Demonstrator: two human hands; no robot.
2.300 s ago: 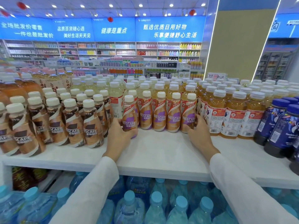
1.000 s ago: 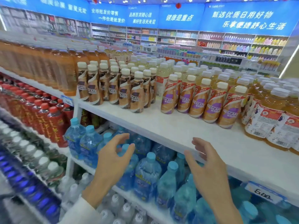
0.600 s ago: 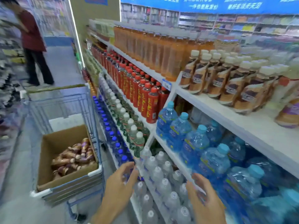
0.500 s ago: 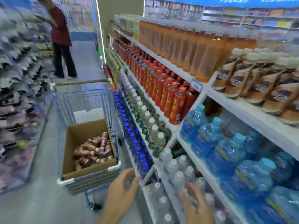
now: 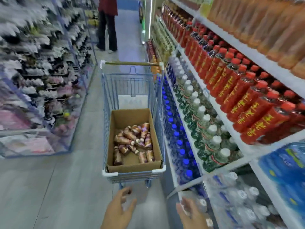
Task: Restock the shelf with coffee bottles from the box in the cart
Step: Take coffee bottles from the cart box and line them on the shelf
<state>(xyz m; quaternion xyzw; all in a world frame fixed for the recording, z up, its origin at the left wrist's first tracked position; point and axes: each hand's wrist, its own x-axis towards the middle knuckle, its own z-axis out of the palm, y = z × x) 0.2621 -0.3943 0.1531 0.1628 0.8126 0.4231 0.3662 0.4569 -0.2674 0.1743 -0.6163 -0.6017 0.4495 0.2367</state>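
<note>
A blue wire cart (image 5: pixel 105 123) stands in the aisle straight ahead of me. Inside it sits an open cardboard box (image 5: pixel 130 115) with several brown and purple coffee bottles (image 5: pixel 133 142) lying loose on its bottom. My left hand (image 5: pixel 118 210) hovers low in front of the cart's near end, fingers relaxed, holding nothing. My right hand (image 5: pixel 192 214) is beside it to the right, close to the lowest shelf, also loose and without anything in it. The coffee shelf itself is out of view.
Shelving (image 5: pixel 219 116) runs along the right with red-capped bottles (image 5: pixel 239 90), white-capped bottles (image 5: pixel 201 123) and blue-capped bottles (image 5: pixel 175 134). Blurred racks (image 5: pixel 38 76) line the left. A person (image 5: pixel 107 23) stands further down the aisle beyond the cart handle (image 5: pixel 132 63).
My view has swung left from the coffee shelf down to the aisle and cart. Both hands left the shelved bottles, dropped low and hold nothing. The cart now lies straight ahead.
</note>
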